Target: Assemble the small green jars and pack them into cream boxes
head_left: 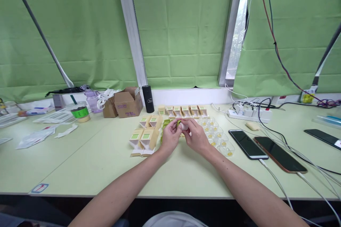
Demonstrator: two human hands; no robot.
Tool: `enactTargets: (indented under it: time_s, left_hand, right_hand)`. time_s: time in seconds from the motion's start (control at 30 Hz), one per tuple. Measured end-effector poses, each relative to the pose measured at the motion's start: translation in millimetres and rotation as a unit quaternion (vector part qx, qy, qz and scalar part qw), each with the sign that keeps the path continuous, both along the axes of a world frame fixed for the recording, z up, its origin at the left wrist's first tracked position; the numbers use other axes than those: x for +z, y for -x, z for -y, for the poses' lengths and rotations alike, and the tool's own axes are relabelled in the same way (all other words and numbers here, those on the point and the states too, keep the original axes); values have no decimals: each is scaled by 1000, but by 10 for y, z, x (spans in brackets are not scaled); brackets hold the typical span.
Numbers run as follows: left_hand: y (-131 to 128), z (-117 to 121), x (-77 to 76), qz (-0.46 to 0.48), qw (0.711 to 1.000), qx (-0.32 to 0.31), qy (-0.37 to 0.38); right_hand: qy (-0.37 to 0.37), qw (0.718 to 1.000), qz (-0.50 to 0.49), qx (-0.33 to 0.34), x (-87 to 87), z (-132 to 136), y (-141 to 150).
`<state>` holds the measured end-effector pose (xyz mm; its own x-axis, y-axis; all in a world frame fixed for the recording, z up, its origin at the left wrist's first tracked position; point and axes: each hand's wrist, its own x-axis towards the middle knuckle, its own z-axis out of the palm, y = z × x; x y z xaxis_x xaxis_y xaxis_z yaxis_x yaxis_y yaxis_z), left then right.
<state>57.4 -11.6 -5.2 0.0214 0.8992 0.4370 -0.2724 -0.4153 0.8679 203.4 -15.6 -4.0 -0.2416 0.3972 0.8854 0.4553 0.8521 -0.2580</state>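
Both hands meet at the middle of the table. My left hand (171,135) is closed, pinching a small round green-and-white piece (182,125). My right hand (195,135) closes on the same piece from the other side, and the fingers hide much of it. Green pieces (166,122) lie just behind and beside my left hand. Clear plastic cups (218,135) with yellow centres stand in rows to the right of my right hand. To the left are open cream cardboard boxes (149,136) with green windows, and more small boxes (186,111) stand in a row behind.
A brown carton (129,103) and a black cylinder (148,99) stand at the back. Two phones (248,144) (280,154) with white cables lie at right, before a power strip (249,114). A drink cup (80,111) and papers (38,136) are at left.
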Motion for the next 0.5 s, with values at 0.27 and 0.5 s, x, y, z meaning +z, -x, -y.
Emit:
enactTargets:
  time_s: [0.27, 0.5]
  left_hand:
    - [32, 11, -27, -19, 1000, 16, -18]
    - [84, 29, -41, -60, 997, -23, -35]
  right_hand:
    - [14, 1000, -10, -1, -45, -33, 21]
    - [36, 999, 3, 0, -111, -50, 5]
